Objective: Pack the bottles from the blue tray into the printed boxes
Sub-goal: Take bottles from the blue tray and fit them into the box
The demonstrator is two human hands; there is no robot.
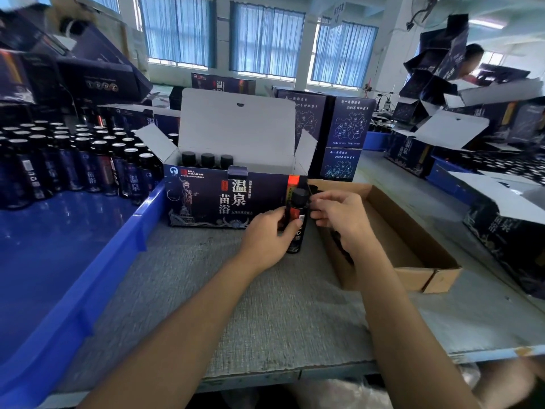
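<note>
A dark printed box (206, 199) stands open on the table in front of me, lid up, with three black-capped bottles (207, 160) inside at its left. My left hand (267, 237) grips a dark bottle (298, 219) with a red label, upright just right of the box's front. My right hand (339, 216) is beside the bottle's cap with curled fingers; whether it holds something is unclear. The blue tray (88, 278) lies at left, with several dark bottles (73, 160) standing at its far end.
An open brown cardboard box (413, 261) sits right of my hands. Stacks of printed boxes (345, 134) rise behind and on both sides. Another person (472, 60) works at the far right. The grey table edge (295, 373) is near me.
</note>
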